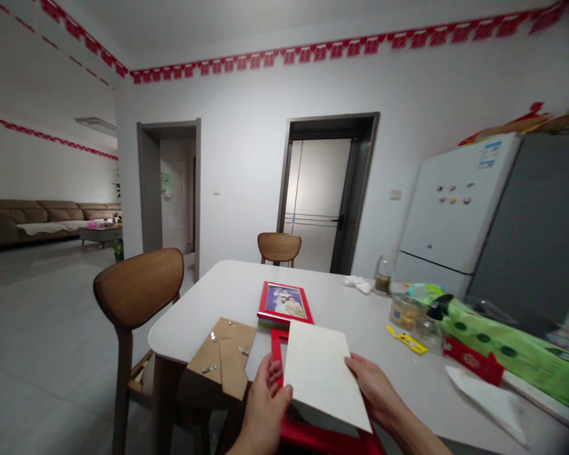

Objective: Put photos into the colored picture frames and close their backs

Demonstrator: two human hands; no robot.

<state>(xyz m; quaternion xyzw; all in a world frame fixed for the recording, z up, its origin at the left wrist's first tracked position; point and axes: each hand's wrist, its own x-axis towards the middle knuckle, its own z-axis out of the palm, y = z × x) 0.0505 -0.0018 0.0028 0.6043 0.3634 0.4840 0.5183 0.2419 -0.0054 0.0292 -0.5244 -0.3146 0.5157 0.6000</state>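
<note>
I see the right hand (372,387) pinching the edge of a flat, matte white sheet (322,373) that hides much of a glossy red frame (329,436) at the smooth table's (194,309) near side, the left hand (267,401) curled beside it, its hold unclear to me, the frame's bottom cut off.

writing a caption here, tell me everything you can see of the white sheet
The white sheet is rectangular, thin and stiff-looking, like paper or card, and plain. It is flat, held askew over the red frame, hiding part of it. The right hand pinches its right edge; the left hand is at its left edge, contact unclear.
</note>
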